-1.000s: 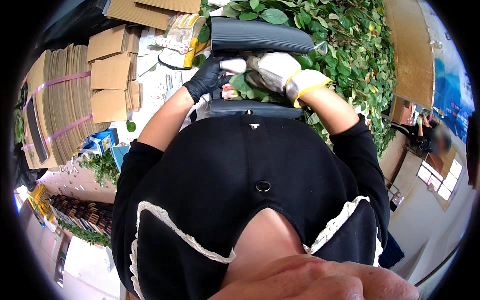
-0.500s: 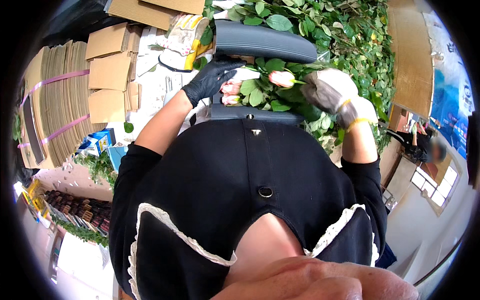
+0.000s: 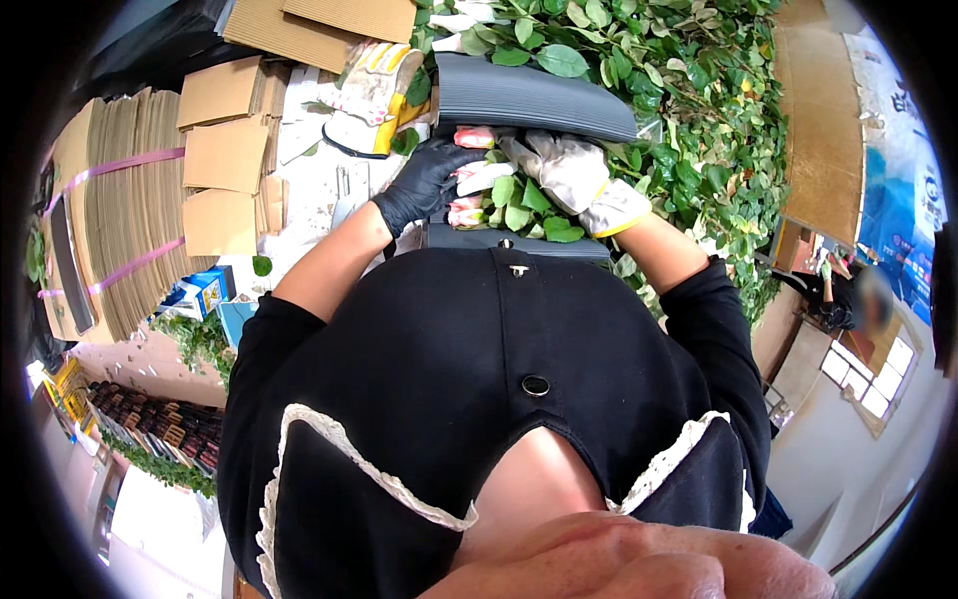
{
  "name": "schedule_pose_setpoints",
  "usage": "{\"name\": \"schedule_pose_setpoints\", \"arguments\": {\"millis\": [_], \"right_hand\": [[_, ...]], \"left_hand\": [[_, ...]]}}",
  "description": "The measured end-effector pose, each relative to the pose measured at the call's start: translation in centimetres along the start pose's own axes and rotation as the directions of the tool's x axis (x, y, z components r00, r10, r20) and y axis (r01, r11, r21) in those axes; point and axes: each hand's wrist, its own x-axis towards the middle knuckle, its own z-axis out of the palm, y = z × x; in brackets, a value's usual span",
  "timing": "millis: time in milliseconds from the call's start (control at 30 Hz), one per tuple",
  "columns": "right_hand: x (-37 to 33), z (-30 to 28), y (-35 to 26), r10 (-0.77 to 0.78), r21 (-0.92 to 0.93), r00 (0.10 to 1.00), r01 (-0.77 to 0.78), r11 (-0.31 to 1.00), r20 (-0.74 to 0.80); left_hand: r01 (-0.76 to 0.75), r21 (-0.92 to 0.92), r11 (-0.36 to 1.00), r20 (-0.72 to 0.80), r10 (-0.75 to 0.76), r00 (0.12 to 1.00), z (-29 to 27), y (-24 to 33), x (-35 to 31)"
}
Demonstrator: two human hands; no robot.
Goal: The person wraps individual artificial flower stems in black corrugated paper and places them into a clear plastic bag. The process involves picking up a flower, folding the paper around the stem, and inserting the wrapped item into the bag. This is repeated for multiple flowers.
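Head view: both gloved hands' grip, left hand [image 3: 424,185] and right hand [image 3: 569,170], closed on pink roses [image 3: 469,185] between dark tray edges [image 3: 534,95].

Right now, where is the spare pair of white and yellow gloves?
In the head view, the spare gloves lie at upper left on the table, beside the cardboard pieces and left of the dark ribbed tray.

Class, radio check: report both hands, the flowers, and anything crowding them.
Left hand in black glove and right hand in pale work glove, both gripping the pink rosebuds with green leaves. Dark ribbed tray just beyond; loose green leaves heaped alongside.
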Motion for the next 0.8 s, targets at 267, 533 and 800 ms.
{"name": "schedule_pose_setpoints", "arguments": {"millis": [267,533,800], "right_hand": [[-0.5,0.8,-0.5,0.076,-0.068,0.997,-0.075,0.995,0.013],[0.9,-1.2,0.2,-0.009,0.103,0.902,-0.040,0.994,0.431],[4.1,-6.4,-2.6,0.003,0.262,0.859,-0.159,0.952,0.512]], "left_hand": [[-0.144,0.975,0.172,0.098,0.248,0.964,1.1,2.1,-1.8],[-0.218,0.444,0.869,0.128,0.180,0.975,-1.7,-1.1,0.4],[-0.130,0.547,0.827,0.099,0.091,0.991,-1.2,-1.8,0.3]]}}
